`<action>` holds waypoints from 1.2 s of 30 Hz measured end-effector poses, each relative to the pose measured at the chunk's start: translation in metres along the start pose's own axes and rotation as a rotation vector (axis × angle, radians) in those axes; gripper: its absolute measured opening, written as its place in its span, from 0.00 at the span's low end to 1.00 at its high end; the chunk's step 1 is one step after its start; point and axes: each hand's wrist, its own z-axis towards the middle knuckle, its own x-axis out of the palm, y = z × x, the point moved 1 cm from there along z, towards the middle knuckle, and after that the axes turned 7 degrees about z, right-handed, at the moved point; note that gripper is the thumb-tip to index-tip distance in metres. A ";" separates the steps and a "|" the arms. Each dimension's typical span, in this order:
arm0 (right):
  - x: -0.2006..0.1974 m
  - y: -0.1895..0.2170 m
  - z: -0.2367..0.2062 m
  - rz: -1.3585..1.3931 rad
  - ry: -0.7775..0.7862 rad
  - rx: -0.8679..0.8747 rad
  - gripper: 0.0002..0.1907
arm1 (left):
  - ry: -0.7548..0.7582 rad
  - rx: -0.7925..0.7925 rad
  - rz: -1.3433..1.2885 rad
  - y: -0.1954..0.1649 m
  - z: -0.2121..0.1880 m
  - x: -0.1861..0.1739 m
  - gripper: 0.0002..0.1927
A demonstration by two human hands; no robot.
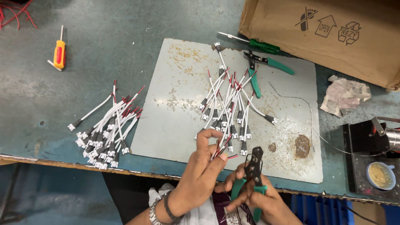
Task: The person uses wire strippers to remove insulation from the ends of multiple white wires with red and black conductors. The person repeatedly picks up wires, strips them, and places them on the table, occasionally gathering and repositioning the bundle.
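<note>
My left hand (204, 168) pinches a short white cable with red tips (221, 148) near the front edge of the bench. My right hand (260, 200) grips green-handled wire strippers (253, 171), their black jaws pointing up beside the cable end. Just beyond lies a pile of white cables with connectors (228, 106) on a worn grey metal plate (175, 104). A second pile of the same cables (106, 131) rests on the bench to the left.
Green-handled pliers (258, 73) and a green screwdriver (254, 43) lie at the plate's far side. A yellow screwdriver (59, 53) sits far left. A cardboard box (329, 35) fills the back right. A small round tin (380, 175) and a black stand are at right.
</note>
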 end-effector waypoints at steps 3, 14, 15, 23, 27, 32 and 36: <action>0.005 0.002 -0.004 -0.089 0.093 0.034 0.24 | -0.054 0.046 0.080 -0.003 0.001 0.002 0.10; 0.007 0.002 -0.002 -0.268 -0.049 0.211 0.33 | 0.070 -0.088 -0.127 -0.006 -0.001 0.002 0.08; 0.005 0.001 -0.002 -0.280 -0.065 0.226 0.34 | 0.075 -0.104 -0.163 -0.005 -0.001 0.003 0.07; -0.002 -0.008 -0.006 -0.256 -0.037 0.219 0.46 | -0.021 -0.057 -0.124 0.000 -0.005 0.003 0.05; -0.004 -0.010 -0.007 -0.231 -0.048 0.248 0.48 | -0.057 -0.004 -0.088 -0.003 -0.005 0.004 0.05; -0.005 -0.012 -0.005 -0.270 0.006 0.175 0.44 | -0.071 0.056 -0.090 -0.004 -0.005 0.002 0.04; -0.001 -0.012 -0.003 -0.353 0.011 0.139 0.44 | -0.091 0.059 -0.044 -0.003 -0.005 0.003 0.05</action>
